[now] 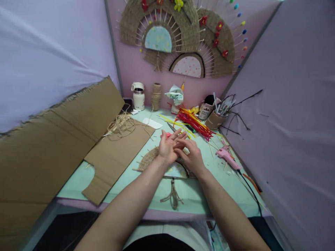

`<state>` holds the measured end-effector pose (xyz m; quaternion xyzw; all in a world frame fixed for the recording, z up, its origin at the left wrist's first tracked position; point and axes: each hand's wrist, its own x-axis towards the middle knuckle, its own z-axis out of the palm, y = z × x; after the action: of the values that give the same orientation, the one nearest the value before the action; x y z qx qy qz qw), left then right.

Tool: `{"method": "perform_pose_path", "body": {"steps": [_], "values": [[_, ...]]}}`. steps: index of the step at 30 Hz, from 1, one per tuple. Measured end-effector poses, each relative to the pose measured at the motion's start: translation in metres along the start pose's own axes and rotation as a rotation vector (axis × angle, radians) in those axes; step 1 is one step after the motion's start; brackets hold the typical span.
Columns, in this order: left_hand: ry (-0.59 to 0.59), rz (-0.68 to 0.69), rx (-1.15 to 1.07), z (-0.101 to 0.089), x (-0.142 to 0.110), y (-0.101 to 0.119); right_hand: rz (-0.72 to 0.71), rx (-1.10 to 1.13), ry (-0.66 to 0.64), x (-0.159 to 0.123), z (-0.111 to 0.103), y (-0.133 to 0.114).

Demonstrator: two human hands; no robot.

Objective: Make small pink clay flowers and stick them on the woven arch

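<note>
My left hand (169, 148) is turned palm up with its fingers stretched out. Over its palm, my right hand (193, 156) brings thumb and fingertips together at the left fingers. Whatever lies between those fingertips, if anything, is too small to make out. Below both hands lies a half-round woven twine fan (148, 159) with short sticks poking from its rim and a pale patterned centre (175, 170). A twine tassel (173, 196) hangs from its straight edge toward me. Just beyond my left hand, a bit of pink material (165, 135) is partly covered.
Cardboard sheets (115, 158) and loose twine (122, 125) lie at left. Behind stand a white bottle (138, 99), a twine spool (156, 97) and a stick-filled holder (216, 120). Red and orange pipe cleaners (195, 123) lie near scissors (171, 127). A corded pink glue gun (228, 157) rests at right.
</note>
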<state>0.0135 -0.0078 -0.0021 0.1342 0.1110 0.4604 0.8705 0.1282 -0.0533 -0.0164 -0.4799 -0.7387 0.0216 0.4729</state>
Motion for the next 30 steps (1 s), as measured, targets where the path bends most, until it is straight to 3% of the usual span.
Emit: {"method": "perform_pose_path", "body": {"steps": [8,12,16,18,21,30], "values": [[-0.01,0.022,0.014,-0.002,0.001,0.002,-0.014,0.055,-0.057,-0.001,-0.001,0.001],[-0.011,0.009,0.028,0.001,-0.001,0.002,0.095,0.133,-0.044,0.001,-0.002,-0.004],[0.004,-0.014,0.028,0.004,-0.004,0.003,0.247,0.252,0.07,-0.003,-0.02,-0.001],[0.028,-0.004,0.016,0.004,-0.004,0.003,0.299,0.245,0.159,-0.01,-0.034,0.008],[0.057,0.01,0.006,0.004,-0.003,0.003,0.37,0.207,0.192,-0.026,-0.052,0.024],[0.066,0.018,0.025,0.002,-0.002,0.003,0.404,0.074,-0.015,-0.054,-0.056,0.029]]}}
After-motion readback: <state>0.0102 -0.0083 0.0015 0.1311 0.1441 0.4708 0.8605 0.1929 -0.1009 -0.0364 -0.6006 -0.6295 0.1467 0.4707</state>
